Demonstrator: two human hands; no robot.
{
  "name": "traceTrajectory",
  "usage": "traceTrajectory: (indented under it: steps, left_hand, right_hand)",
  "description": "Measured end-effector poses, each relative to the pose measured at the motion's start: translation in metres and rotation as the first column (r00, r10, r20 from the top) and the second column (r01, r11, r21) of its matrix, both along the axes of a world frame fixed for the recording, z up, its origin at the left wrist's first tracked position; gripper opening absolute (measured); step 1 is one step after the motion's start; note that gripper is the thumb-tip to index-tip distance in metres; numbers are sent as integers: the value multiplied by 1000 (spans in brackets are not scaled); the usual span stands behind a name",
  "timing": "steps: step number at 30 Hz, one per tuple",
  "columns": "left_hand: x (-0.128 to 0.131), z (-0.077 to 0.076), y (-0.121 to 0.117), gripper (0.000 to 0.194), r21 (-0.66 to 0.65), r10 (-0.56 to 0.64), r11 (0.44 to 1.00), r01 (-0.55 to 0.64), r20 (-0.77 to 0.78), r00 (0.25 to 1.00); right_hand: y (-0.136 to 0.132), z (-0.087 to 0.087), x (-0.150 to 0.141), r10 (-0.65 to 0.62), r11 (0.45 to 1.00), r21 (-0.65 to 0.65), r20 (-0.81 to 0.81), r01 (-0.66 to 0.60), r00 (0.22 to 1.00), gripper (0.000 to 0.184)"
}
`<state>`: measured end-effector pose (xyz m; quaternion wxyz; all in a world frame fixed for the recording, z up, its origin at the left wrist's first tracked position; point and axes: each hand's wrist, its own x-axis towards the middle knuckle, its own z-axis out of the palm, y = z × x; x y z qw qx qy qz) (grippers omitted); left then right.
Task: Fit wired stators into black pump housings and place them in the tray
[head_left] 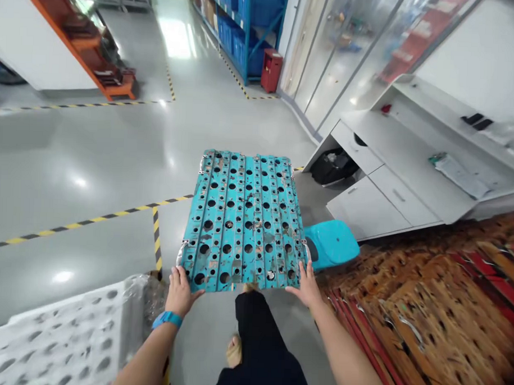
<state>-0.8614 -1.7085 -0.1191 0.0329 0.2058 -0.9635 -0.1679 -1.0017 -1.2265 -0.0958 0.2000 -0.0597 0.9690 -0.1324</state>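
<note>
A worn teal perforated panel (239, 214) is held out level in front of my legs. Rows of round holes and raised ribs cover its top, and metal handles are fixed along its sides. My left hand (180, 291), with a blue band at the wrist, grips the near left corner, thumb along the near edge. At the near right corner my right hand (307, 285) holds the same panel, its thumb pointing inward. The fingers under the panel are hidden on both sides.
White perforated panels (66, 337) wrapped in film lie at lower left, stacked brown and red panels (438, 317) at lower right. A teal stool (333, 244) stands beside a white desk (410, 164). Blue shelving (248, 35) and a red cabinet (271, 71) are farther ahead. Striped tape (91, 221) marks the floor.
</note>
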Motion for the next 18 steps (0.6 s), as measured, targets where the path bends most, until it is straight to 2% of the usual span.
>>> traceTrajectory:
  steps: [2,4,8,9,11,13,16,18]
  left_hand:
    - [-36,-4,-14,72,-7,-7,1000,7,-12,1000]
    - [-79,-8,-28,72,-14,-21,1000,21,-22,1000]
    - [-176,-10,-52,113,-23,-65,998,64,-30,997]
    - [-201,-10,-56,120,-24,-73,997,73,-29,997]
    - [-253,-8,-64,123,-24,-83,996,82,-27,996]
    - [-304,-7,-70,110,-21,-80,997,80,-26,996]
    - [-380,-5,-80,70,-13,-66,998,66,-25,997]
    - [-431,-5,-87,55,-7,-58,998,58,-23,998]
  right_hand:
    - [-10,-2,-27,-24,1000,6,14,24,1000,118]
    - [-21,-3,-61,-47,999,6,23,47,999,118]
    - [-43,1,-146,-81,997,-1,33,81,996,118]
    - [-48,3,-170,-88,996,-1,40,88,995,117]
    - [-58,8,-218,-105,994,4,59,105,993,116]
    - [-67,12,-265,-125,992,15,80,124,989,116]
    - [-79,17,-336,-145,989,31,110,142,983,116]
    - [-86,18,-383,-152,988,37,126,149,980,116]
